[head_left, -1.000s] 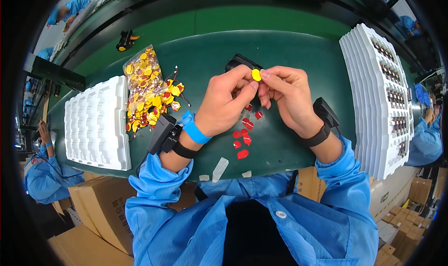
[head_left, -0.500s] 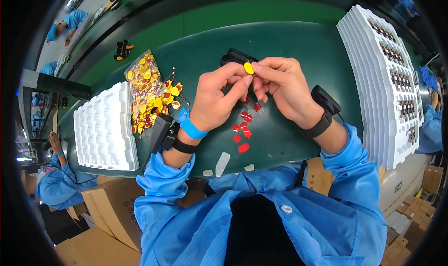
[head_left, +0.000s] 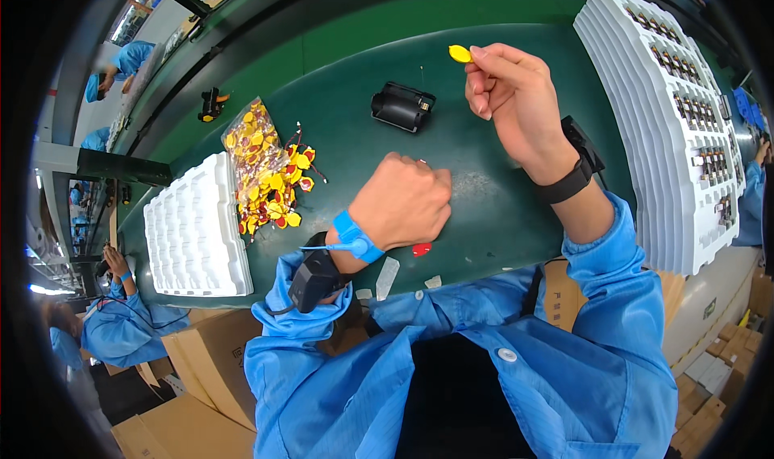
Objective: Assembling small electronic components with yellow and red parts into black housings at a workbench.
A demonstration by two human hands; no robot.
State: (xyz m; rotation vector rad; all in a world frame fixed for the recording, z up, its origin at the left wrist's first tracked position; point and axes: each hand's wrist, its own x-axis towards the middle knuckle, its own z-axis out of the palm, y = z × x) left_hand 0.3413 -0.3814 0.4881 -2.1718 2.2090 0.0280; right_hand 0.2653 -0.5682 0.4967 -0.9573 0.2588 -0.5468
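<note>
Between the thumb and fingertips of my right hand [head_left: 516,96] is a small round yellow disc [head_left: 460,54], held up over the far part of the green table [head_left: 500,209]. My left hand [head_left: 403,201] is closed, back upward, low over the table's middle. Its fingers curl under, so anything in them is hidden. A red round piece [head_left: 421,249] lies just below that hand, which covers the other red pieces. Beyond it sits an open black plastic housing [head_left: 401,107] with a small metal part at one end.
To the left, a clear bag [head_left: 251,132] and a loose pile of yellow and red discs with wires [head_left: 274,197] lie beside a white moulded tray [head_left: 197,233]. Stacked white trays [head_left: 645,137] holding small parts stand at right. Clear film scraps [head_left: 387,278] lie near the front edge.
My hands have parted. The right has moved up and away with the yellow disc; the left has come down over the red pieces, uncovering the black housing.
</note>
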